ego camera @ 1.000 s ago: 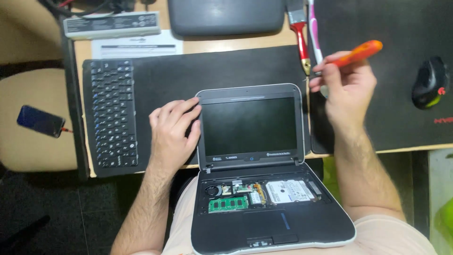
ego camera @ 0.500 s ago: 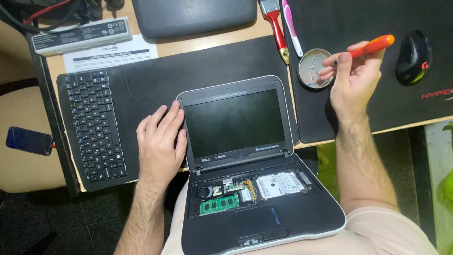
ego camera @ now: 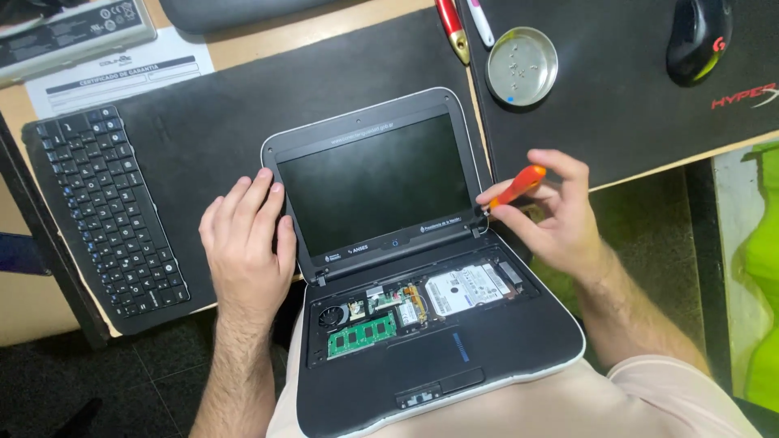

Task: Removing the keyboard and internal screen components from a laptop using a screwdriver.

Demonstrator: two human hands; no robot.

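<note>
The laptop [ego camera: 406,259] is lying open on the person's lap. The left hand [ego camera: 246,239] is resting flat, fingers spread, against the laptop's left screen edge. The right hand [ego camera: 556,215] is pinching an orange screwdriver [ego camera: 513,186], its tip at the laptop's right hinge.

Hidden, cropped and unclear parts

Screwdriver [ego camera: 513,188] tip too small to place exactly at the laptop's [ego camera: 381,186] right hinge, shaft mostly wrapped by the right hand [ego camera: 560,219]. Left screen edge covered by the left hand [ego camera: 247,243]. Laptop's front corner cut off at the bottom edge. Mouse [ego camera: 698,36], brush [ego camera: 452,28] and pen [ego camera: 480,20] cropped at the top. Contents of the round tin [ego camera: 522,65] too small to tell. Phone [ego camera: 16,253] cut by the left edge.
</note>
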